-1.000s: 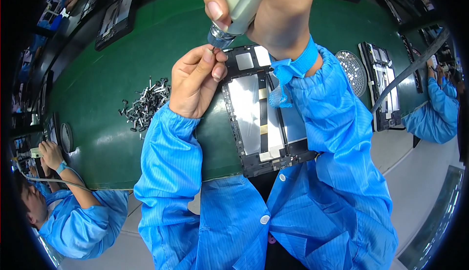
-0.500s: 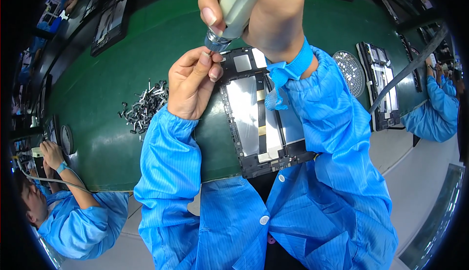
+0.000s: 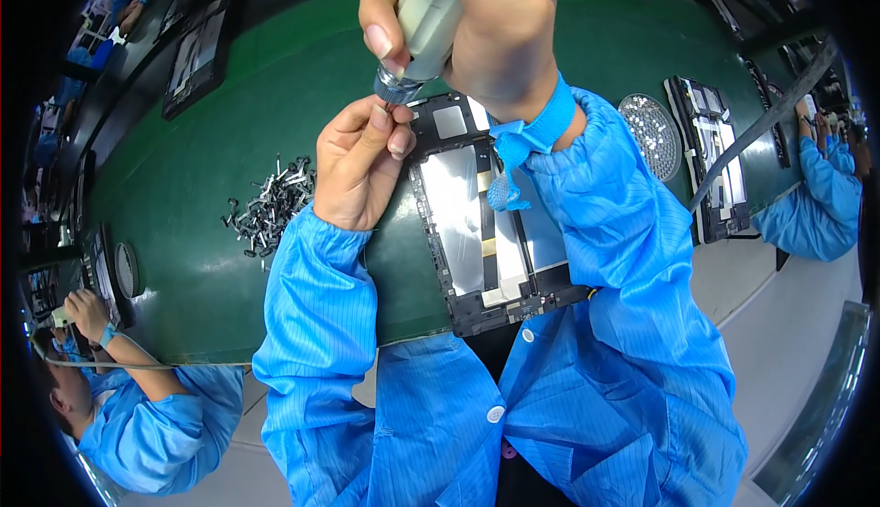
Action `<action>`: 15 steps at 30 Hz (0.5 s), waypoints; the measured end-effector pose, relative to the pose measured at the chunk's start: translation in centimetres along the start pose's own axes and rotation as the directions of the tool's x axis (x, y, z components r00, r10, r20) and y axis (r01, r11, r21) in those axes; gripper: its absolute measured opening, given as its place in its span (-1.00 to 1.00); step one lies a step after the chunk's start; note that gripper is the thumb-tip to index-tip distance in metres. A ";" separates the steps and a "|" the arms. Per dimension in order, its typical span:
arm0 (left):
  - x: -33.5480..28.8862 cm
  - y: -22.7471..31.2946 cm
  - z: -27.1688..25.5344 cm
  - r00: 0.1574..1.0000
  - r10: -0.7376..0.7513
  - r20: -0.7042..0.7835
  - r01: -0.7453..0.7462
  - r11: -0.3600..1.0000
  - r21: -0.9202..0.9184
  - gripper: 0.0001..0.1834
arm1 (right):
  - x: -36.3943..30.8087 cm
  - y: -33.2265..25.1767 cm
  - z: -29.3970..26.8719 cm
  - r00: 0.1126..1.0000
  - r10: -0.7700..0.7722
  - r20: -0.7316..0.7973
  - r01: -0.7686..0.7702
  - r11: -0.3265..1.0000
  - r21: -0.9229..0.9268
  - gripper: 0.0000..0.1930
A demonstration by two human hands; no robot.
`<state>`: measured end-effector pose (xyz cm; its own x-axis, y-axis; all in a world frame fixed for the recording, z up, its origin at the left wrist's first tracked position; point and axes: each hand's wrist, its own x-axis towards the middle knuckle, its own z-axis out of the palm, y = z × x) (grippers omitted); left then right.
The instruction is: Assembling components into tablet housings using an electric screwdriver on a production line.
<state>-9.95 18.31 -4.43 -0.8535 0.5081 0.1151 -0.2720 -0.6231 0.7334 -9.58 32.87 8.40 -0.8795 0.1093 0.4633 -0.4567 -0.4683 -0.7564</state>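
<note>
My right hand (image 3: 500, 35) is wrapped round a pale electric screwdriver (image 3: 429, 23), its metal collar pointing down toward my left hand. The fingertips of my left hand (image 3: 353, 168) are pinched at the thin bit just below that collar; whether a small screw is there too is hidden by the fingers. Under my right wrist lies an opened tablet housing (image 3: 463, 214), black-framed with silver panels, its near end at the table's front edge. My right forearm covers part of it. A blue wrist strap (image 3: 559, 117) circles my right wrist.
Left of my left hand, small black and silver parts (image 3: 269, 209) lie heaped on the green table (image 3: 183, 314). A round dish of shiny pieces (image 3: 653, 136) and another opened tablet (image 3: 710, 159) are at right, crossed by a grey cable (image 3: 765, 124). A co-worker (image 3: 151, 434) sits at left.
My right hand and the screwdriver have shifted slightly left and down. My left hand keeps its pinch at the bit. The co-worker at left has moved a little.
</note>
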 end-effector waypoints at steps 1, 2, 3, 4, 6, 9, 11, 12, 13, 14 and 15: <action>0.0 0.0 0.0 1.000 0.000 -0.002 0.000 1.000 -0.003 -0.81 | 0.0 0.0 0.0 1.000 0.013 -0.009 -0.013 1.000 -0.002 -0.82; 0.0 0.0 0.0 1.000 0.001 -0.004 -0.001 1.000 -0.006 -0.81 | 0.0 0.1 0.1 1.000 0.026 -0.018 -0.026 1.000 -0.004 -0.82; 0.0 0.0 -0.1 1.000 0.001 -0.003 -0.001 1.000 -0.006 -0.81 | 0.0 0.1 0.1 1.000 0.025 -0.018 -0.025 1.000 -0.005 -0.82; -0.1 0.0 -0.3 1.000 -0.003 -0.009 0.003 1.000 0.011 -0.77 | 0.1 0.2 0.1 1.000 0.018 -0.013 -0.018 1.000 -0.004 -0.82; -0.2 0.5 -0.5 1.000 -0.004 -0.019 0.005 1.000 0.030 -0.73 | 0.1 0.2 0.3 1.000 0.014 -0.005 -0.014 1.000 -0.001 -0.82; 0.5 1.4 -1.3 0.994 0.079 -0.077 -0.076 0.996 0.044 -0.59 | 0.2 0.6 0.4 1.000 0.018 -0.010 -0.018 1.000 0.014 -0.82; 1.3 2.5 -2.0 0.949 0.200 -0.242 -0.079 0.899 0.430 -0.63 | 0.5 0.9 -0.1 0.999 0.034 0.007 -0.034 0.999 -0.036 -0.83; 1.8 2.8 -2.0 0.922 0.308 -0.235 -0.054 0.702 0.710 -0.68 | 0.6 1.4 -0.6 0.998 0.026 0.049 -0.023 0.998 -0.057 -0.83; 1.8 3.5 -2.0 0.927 0.266 -0.264 0.064 0.582 0.811 -0.77 | 0.7 2.4 -0.9 0.998 0.040 0.058 -0.037 0.998 -0.051 -0.83; 1.9 3.5 -1.8 0.937 0.193 -0.290 0.119 0.605 0.787 -0.76 | 0.7 3.3 -1.3 0.996 0.045 0.075 -0.037 0.994 -0.103 -0.83; 2.0 3.2 -1.7 0.942 0.119 -0.313 0.174 0.626 0.761 -0.75 | 0.6 4.2 -1.7 0.995 0.050 0.091 -0.036 0.987 -0.156 -0.83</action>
<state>-13.29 16.34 -2.97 -0.9757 0.2186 -0.0142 0.0194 0.1508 0.9884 -12.30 32.48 4.71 -0.8854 0.0053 0.4648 -0.4404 -0.3292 -0.8352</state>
